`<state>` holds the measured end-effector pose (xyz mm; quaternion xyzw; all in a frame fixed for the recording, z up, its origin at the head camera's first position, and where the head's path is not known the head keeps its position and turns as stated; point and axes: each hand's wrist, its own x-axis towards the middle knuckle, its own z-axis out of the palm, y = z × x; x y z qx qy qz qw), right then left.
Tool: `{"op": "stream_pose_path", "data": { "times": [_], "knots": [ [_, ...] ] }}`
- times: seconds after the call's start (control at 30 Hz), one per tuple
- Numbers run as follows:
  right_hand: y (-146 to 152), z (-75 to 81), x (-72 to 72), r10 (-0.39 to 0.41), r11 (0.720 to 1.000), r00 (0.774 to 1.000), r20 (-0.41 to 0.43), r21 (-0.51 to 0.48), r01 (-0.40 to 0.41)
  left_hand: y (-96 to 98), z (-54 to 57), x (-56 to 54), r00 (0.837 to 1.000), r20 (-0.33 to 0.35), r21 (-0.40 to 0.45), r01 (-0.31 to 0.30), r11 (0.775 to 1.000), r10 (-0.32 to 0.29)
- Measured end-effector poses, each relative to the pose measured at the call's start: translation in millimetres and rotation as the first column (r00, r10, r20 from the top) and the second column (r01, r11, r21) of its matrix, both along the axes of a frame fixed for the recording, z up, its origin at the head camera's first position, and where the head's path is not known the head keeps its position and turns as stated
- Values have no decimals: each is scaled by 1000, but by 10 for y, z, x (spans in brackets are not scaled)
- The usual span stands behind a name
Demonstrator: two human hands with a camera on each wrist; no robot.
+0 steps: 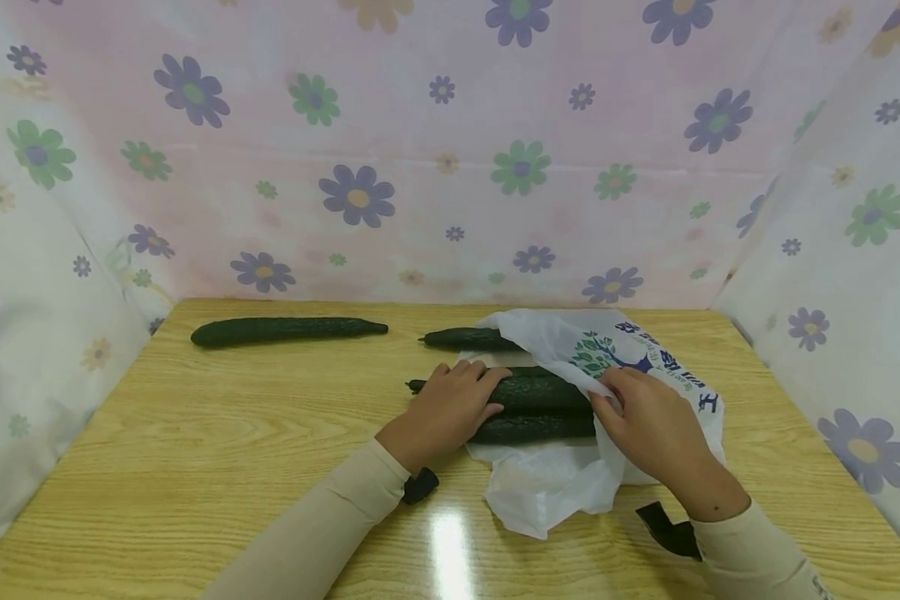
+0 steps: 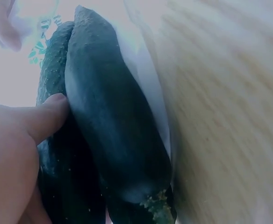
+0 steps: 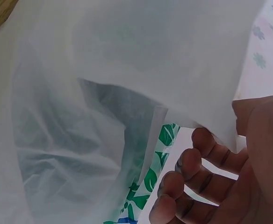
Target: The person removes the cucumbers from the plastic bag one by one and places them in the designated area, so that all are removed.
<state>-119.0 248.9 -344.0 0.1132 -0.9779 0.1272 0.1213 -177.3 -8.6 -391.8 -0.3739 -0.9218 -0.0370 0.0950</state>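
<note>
Several dark green cucumbers lie partly inside a white plastic bag (image 1: 551,492) printed with a green tree and blue characters. My left hand (image 1: 450,408) lies over a cucumber (image 1: 543,392), thumb on its near side and fingers over its far side. Another cucumber (image 2: 113,107) lies right beside it in the left wrist view, nearer me. My right hand (image 1: 656,429) pinches the bag's edge between thumb and forefinger, holding it above the cucumbers; the other fingers (image 3: 206,182) are loosely bent in the right wrist view. The cucumbers' right ends are hidden under the bag.
A separate cucumber (image 1: 285,331) lies at the back left of the wooden table (image 1: 217,450). One more cucumber (image 1: 461,338) sticks out of the bag's far side. Flowered curtains (image 1: 435,208) stand behind and on both sides. Black straps (image 1: 669,532) show near both wrists.
</note>
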Motion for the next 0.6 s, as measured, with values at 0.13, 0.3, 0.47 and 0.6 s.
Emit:
{"op": "stream_pose_path", "data": {
  "times": [0.13,0.3,0.47,0.6],
  "knots": [
    [6,6,0,-1,1000,1000,-2,-2,1,-13,16,-12,999,39,-6,-2,1000,3],
    [12,6,-7,4,1000,1000,-8,-4,-4,-34,54,-29,998,63,-9,-8,1000,8],
    [17,13,-10,4,1000,1000,-24,-3,-4,-85,112,-45,998,70,-4,-3,1000,3],
    [23,13,-3,5,1000,1000,-25,-3,-5,-143,142,-69,993,118,13,8,1000,-9]
  ]
}}
